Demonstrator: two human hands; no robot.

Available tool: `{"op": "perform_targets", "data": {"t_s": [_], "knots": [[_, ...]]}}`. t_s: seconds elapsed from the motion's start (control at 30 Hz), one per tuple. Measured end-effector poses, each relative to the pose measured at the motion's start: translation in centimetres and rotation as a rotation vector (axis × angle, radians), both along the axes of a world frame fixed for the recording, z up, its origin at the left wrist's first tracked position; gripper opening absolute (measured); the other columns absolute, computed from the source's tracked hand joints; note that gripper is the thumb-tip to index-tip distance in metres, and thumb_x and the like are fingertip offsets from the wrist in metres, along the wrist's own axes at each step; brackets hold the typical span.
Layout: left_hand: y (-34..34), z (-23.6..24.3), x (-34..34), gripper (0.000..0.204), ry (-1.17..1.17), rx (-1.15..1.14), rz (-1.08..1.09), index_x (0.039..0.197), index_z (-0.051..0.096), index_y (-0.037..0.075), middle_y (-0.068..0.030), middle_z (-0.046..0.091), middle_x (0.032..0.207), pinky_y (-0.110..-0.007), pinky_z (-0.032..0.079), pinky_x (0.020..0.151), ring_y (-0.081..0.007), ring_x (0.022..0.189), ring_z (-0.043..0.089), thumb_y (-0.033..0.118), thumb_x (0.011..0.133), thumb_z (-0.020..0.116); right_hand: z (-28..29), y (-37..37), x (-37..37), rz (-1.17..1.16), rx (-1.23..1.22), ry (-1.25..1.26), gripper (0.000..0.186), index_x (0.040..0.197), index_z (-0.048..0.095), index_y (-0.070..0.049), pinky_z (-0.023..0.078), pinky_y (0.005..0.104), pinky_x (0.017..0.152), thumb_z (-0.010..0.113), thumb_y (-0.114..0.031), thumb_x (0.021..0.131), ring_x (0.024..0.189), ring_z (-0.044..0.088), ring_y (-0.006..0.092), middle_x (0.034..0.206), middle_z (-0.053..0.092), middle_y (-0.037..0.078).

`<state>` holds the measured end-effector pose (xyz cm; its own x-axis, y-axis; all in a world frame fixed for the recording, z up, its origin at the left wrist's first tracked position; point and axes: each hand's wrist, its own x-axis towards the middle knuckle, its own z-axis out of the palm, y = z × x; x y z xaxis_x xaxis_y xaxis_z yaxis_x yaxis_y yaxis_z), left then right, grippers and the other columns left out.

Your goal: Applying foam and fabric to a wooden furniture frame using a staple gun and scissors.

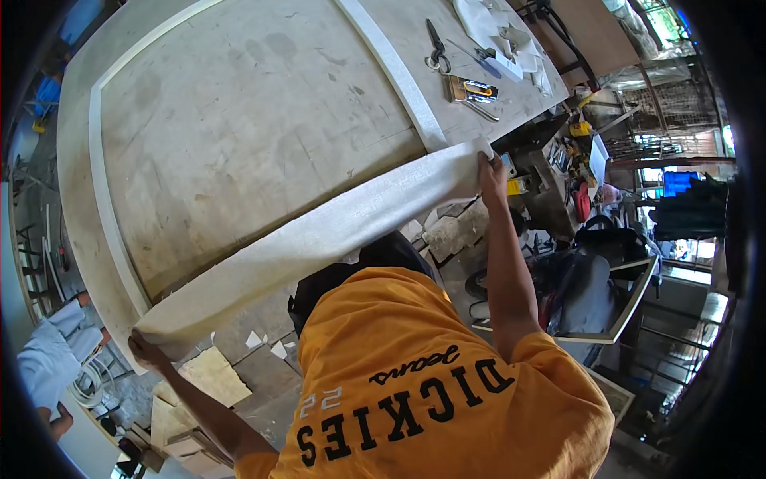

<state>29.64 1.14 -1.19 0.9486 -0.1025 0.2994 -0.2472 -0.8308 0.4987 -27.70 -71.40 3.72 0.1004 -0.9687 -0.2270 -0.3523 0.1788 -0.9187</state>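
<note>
A long pale sheet of fabric-like material (335,227) is stretched along the near side of a white rectangular frame (391,72), which lies on the worktable (239,136). My left hand (148,351) grips the sheet's left end at the table's near left corner. At the other end, my right hand (493,180) pinches the sheet's right corner. The sheet hangs toward my body and hides the frame's near bar. Beyond my right hand, a staple gun (472,89), black-handled scissors (436,48) and a small white box (505,65) lie on the table.
White cloth scraps (487,24) lie at the table's far right. A person in light blue (52,351) is at the left. Wood pieces (211,375) lie on the floor at lower left. A motorcycle (586,291) stands to the right, with a thin wooden frame (626,319) against it.
</note>
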Motion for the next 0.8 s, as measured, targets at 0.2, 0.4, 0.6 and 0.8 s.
{"op": "perform_targets", "data": {"t_s": [0.2, 0.4, 0.6, 0.8], "knots": [[1.5, 0.0, 3.0, 0.045, 0.050, 0.066, -0.017, 0.112, 0.070, 0.003, -0.0160, 0.074, 0.098, -0.041, 0.052, 0.077, -0.0334, 0.082, 0.066, 0.044, 0.106, 0.050, -4.4, -1.8, 0.6, 0.086, -0.327, 0.522, 0.043, 0.111, 0.068, 0.007, 0.050, 0.0331, 0.065, 0.061, -0.033, 0.097, 0.071, 0.057, 0.0194, 0.088, 0.067, 0.015], [1.9, -6.3, 4.2, 0.042, 0.139, 0.024, 0.103, 0.107, 0.072, 0.005, -0.0093, 0.074, 0.090, -0.038, 0.052, 0.072, -0.0260, 0.076, 0.064, 0.041, 0.106, 0.051, -2.4, 0.0, 4.1, 0.044, 0.024, 0.413, 0.053, 0.111, 0.068, 0.010, 0.051, 0.0322, 0.070, 0.062, -0.041, 0.096, 0.075, 0.057, 0.0195, 0.089, 0.067, 0.016], [0.0, -6.6, 3.4, 0.032, 0.073, -0.008, 0.191, 0.097, 0.072, 0.004, -0.0094, 0.070, 0.081, -0.038, 0.049, 0.069, -0.0251, 0.070, 0.059, 0.032, 0.102, 0.057, 0.5, 0.9, 9.1, 0.079, 0.011, 0.182, 0.054, 0.107, 0.071, 0.012, 0.050, 0.0316, 0.062, 0.065, -0.040, 0.095, 0.071, 0.058, 0.0160, 0.084, 0.069, 0.013], [-2.3, -1.2, 1.5, 0.029, 0.215, -0.165, 0.220, 0.096, 0.072, 0.000, -0.0136, 0.071, 0.082, -0.040, 0.049, 0.068, -0.0286, 0.068, 0.057, 0.027, 0.098, 0.061, 8.2, -0.8, 2.6, 0.192, -0.024, -0.075, 0.041, 0.112, 0.069, 0.011, 0.051, 0.0293, 0.072, 0.062, -0.027, 0.098, 0.079, 0.060, 0.0165, 0.095, 0.069, 0.013]]}}
